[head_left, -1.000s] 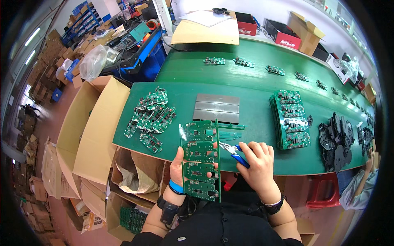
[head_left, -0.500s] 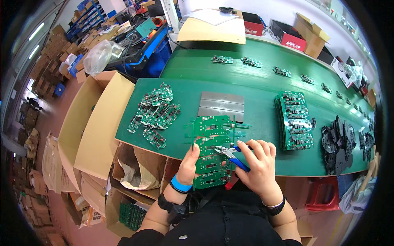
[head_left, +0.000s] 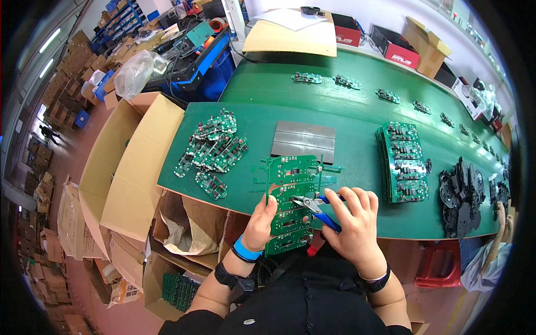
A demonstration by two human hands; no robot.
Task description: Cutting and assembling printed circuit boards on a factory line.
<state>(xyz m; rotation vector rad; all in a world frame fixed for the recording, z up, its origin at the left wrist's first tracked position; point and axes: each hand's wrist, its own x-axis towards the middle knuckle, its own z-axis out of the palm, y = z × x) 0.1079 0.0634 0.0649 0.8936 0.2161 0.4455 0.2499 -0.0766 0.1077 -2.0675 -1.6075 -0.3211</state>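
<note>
My left hand [head_left: 261,224] grips the left edge of a green circuit board panel [head_left: 292,174], its thumb on the face. The panel is made up of several joined boards with thin rails along the sides, and is held up at the table's near edge. My right hand [head_left: 355,230] is wrapped round blue-handled cutting pliers [head_left: 325,220]. Their metal jaws rest at the panel's face, near the seam between two boards; whether they are closed on anything is too small to tell. Behind the panel a grey metal block [head_left: 303,138] lies on the green table [head_left: 352,148].
Loose single boards [head_left: 215,146] lie piled at left, beside an open cardboard box [head_left: 146,162]. A stack of panels [head_left: 406,153] and black plastic parts [head_left: 460,195] sit at right. Single boards [head_left: 347,82] line the far green strip. Another person's arm [head_left: 498,237] shows far right.
The whole view has shifted slightly. The panel is tilted a little differently, and the pliers' jaws stay close to the same seam. Both hands keep their hold.
</note>
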